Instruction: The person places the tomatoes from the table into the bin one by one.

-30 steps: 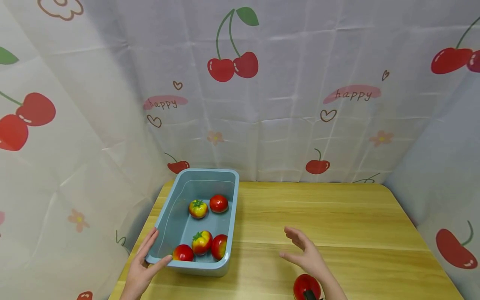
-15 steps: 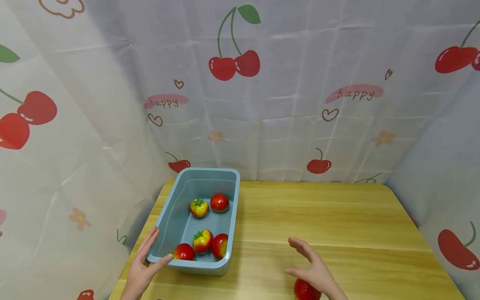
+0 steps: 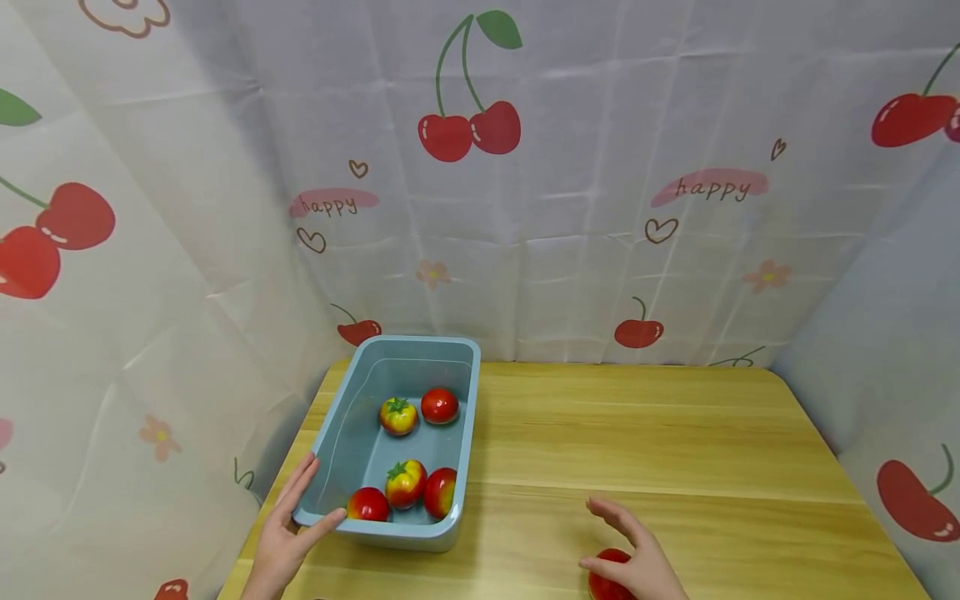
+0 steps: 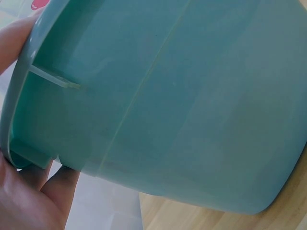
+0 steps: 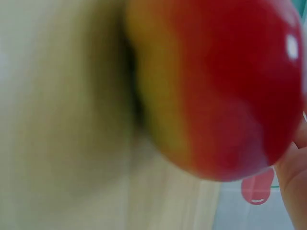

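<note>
At its near left corner, the blue plastic bin has its rim gripped by my left hand. In the left wrist view, fingers curl beneath that rim. Inside the bin lie several toy tomatoes, some plain red, others yellow and red with green tops, such as the tomato near the front. My right hand is over another red tomato on the table, thumb and fingers spread around it. The right wrist view shows this tomato close up, yellowish low down; whether the fingers touch it I cannot tell.
The bin stands on the left side of a wooden table. White curtains with cherry prints hang along the back and both sides. A small dark object, mostly cut off, shows at the bottom edge of the head view.
My right hand has moved down and back toward me, coming over the tomato on the table. The left hand and the bin keep their places.
</note>
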The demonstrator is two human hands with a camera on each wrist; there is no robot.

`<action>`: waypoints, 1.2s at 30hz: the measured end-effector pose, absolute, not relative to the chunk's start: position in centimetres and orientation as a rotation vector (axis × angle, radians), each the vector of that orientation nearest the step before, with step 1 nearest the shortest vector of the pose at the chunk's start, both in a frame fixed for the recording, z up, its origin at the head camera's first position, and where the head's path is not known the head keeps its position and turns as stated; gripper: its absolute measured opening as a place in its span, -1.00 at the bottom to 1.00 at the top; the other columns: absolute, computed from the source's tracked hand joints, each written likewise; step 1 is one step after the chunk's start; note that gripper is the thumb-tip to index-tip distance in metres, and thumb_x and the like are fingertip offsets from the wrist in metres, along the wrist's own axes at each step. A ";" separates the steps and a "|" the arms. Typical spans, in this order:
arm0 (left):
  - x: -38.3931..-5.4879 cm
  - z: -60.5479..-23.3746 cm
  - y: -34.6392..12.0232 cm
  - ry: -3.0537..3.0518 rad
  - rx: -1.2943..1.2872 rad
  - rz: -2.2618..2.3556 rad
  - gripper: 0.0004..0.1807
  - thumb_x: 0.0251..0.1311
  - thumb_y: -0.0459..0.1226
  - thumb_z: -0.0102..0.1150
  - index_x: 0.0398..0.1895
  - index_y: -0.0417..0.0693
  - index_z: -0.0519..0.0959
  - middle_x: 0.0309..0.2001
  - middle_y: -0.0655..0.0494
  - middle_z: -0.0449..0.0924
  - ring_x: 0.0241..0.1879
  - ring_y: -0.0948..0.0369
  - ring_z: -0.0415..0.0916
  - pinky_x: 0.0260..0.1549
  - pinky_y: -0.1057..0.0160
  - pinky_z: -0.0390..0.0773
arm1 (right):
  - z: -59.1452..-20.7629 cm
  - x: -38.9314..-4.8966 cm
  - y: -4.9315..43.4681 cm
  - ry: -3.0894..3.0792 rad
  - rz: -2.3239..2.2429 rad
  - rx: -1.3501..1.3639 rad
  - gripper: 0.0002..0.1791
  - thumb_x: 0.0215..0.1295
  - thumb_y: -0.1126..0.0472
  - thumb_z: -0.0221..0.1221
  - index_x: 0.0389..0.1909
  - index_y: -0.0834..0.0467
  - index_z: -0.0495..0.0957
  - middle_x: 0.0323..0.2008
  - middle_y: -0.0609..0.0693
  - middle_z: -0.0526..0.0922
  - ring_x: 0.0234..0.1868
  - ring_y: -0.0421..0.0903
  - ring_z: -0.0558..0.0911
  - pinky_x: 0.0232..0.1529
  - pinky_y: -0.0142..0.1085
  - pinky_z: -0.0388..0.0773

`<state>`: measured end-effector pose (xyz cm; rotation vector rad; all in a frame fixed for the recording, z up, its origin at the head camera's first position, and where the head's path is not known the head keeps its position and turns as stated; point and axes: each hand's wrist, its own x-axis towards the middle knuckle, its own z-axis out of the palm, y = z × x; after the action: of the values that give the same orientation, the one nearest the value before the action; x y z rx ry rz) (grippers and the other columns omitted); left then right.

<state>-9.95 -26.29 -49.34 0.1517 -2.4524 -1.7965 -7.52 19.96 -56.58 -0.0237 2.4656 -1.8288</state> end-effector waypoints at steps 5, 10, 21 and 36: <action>-10.0 -49.2 -26.3 -2.466 0.165 -1.797 -0.15 0.06 -0.28 0.35 0.43 0.04 0.16 0.46 0.20 -0.08 0.36 0.14 -0.11 -0.06 0.68 0.20 | -57.6 -7.2 20.2 2.537 -1.765 0.027 -0.27 -0.15 0.13 0.48 0.17 0.03 0.48 0.08 -0.15 0.55 0.17 -0.07 0.39 0.14 0.03 0.29; -10.0 -49.2 -26.2 -2.465 0.152 -1.794 -0.15 0.06 -0.29 0.35 0.43 0.03 0.16 0.46 0.19 -0.08 0.37 0.12 -0.12 -0.06 0.68 0.20 | -58.6 -6.9 20.5 2.567 -1.743 0.078 -0.28 -0.21 0.13 0.51 0.11 -0.01 0.53 0.03 -0.20 0.58 0.11 -0.32 0.42 0.09 -0.34 0.36; -10.0 -49.4 -26.3 -2.483 0.178 -1.787 -0.15 0.06 -0.27 0.35 0.43 0.05 0.16 0.45 0.25 -0.07 0.37 0.12 -0.11 -0.06 0.68 0.21 | -59.4 -6.6 20.7 2.449 -1.794 0.138 -0.27 -0.17 0.18 0.49 0.14 0.07 0.49 0.08 -0.01 0.56 0.06 -0.33 0.44 -0.10 -0.45 0.46; -10.1 -49.3 -26.3 -2.478 0.187 -1.796 -0.14 0.06 -0.27 0.35 0.43 0.07 0.15 0.46 0.20 -0.08 0.37 0.06 -0.11 -0.07 0.67 0.22 | -61.2 -7.2 20.9 2.496 -1.721 -0.034 -0.34 -0.14 0.15 0.47 0.08 0.13 0.52 -0.02 0.03 0.61 -0.03 -0.30 0.52 -0.08 -0.46 0.42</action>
<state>-10.07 -26.27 -49.31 0.1869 -2.4780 -1.7964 -7.24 20.85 -61.18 -0.0336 2.4964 -1.7206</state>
